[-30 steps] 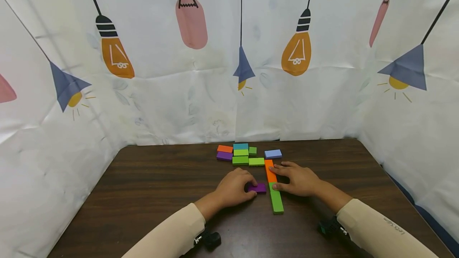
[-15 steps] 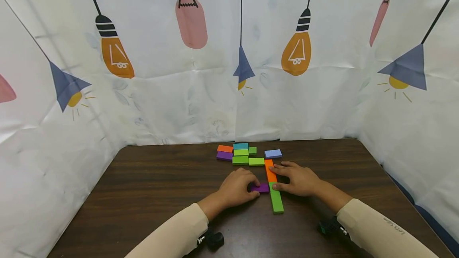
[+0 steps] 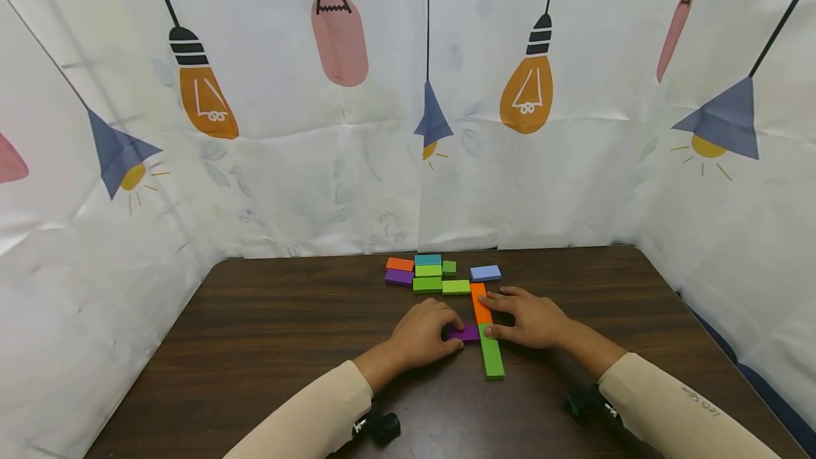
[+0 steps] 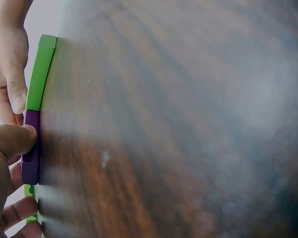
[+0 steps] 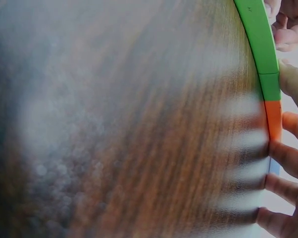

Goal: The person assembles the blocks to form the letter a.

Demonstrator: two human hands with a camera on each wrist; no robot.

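A purple block (image 3: 468,333) lies flat on the table, pinched at its left part between the thumb and fingers of my left hand (image 3: 417,335). Its right end meets the side of a long green block (image 3: 493,361). An orange block (image 3: 481,303) continues end to end from that green one toward the back. My right hand (image 3: 535,321) rests beside this line with spread fingers, thumb on the green block and index finger at the orange one. In the left wrist view the thumb presses on the purple block (image 4: 31,148).
Behind the hands, flat blocks form a group: orange (image 3: 400,265), purple (image 3: 399,278), teal (image 3: 428,260) and several green (image 3: 427,285). A light green block (image 3: 455,287) reaches the orange block's far end. A blue block (image 3: 486,273) lies apart. Patterned cloth (image 3: 382,183) borders the table (image 3: 268,346).
My left hand has slid the purple block rightward, closing the gap to the green block. The right hand and the other blocks have stayed in place.
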